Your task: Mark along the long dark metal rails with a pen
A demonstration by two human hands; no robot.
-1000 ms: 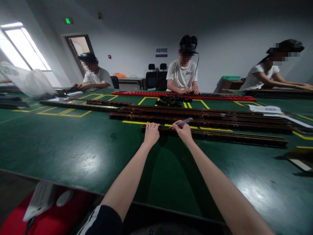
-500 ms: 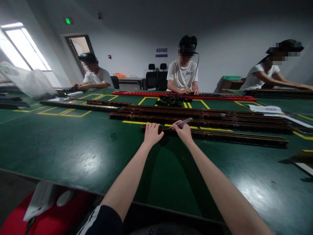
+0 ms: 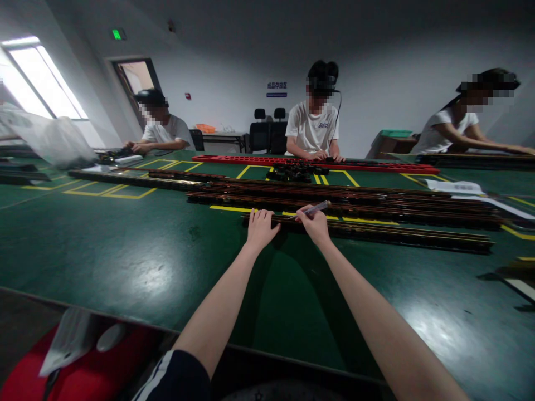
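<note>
Right grip (image 3: 313, 224) is clenched around a slim tool (image 3: 319, 206) with a clear handle, held at a slant, its thin shaft pointing left into the gap between the two grips. Whether its tip touches the dark bar (image 3: 401, 236) below cannot be told. Left grip (image 3: 261, 227) is released, its fingers spread over the left end of that same bar, the thumb stretched toward the right grip. From beneath the left grip, the bar runs along the surface (image 3: 125, 245), past the right grip and well out to its right.

Just beyond both grips, strips of yellow tape (image 3: 370, 220) mark the surface, and behind these lies a group of long dark bars (image 3: 355, 195) side by side. Farther beyond the grips sits a heap of small black parts (image 3: 290, 172), then a long red rack (image 3: 234, 160), where a co-worker (image 3: 313, 128) in a white shirt has both hands. Well to the right of the grips lie sheets of paper (image 3: 455, 185); far to their left is a clear plastic bag (image 3: 64, 143).
</note>
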